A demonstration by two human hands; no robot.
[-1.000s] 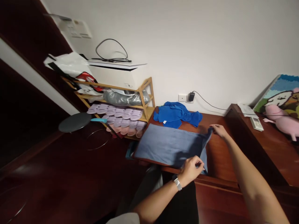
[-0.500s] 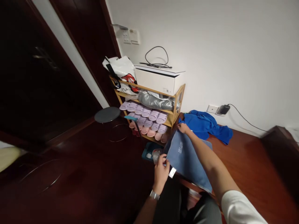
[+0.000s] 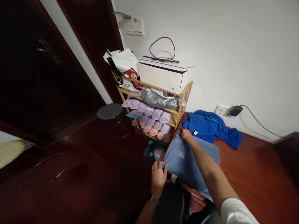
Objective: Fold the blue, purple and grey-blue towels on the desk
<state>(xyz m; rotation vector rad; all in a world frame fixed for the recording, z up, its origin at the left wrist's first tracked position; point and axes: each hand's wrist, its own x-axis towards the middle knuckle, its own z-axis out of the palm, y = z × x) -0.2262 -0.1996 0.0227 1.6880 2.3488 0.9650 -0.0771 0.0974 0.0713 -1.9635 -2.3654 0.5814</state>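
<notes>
A blue-grey cloth piece with pale lettering and a white tag lies on the reddish wooden table. My left hand pinches its near left corner at the table's edge. At the far left corner my right hand grips the cloth, its fingertips partly hidden. Just beyond my right hand is a crumpled bright blue garment, lying against the wall.
Left of the table stands a wooden rack with rows of slippers, a white box and a bag. A dark round stool is beside it. A charger with a cable is plugged into the wall.
The cloth's left edge has come down and lies flatter on the table, with both hands lowered along with it. The view has shifted slightly.
</notes>
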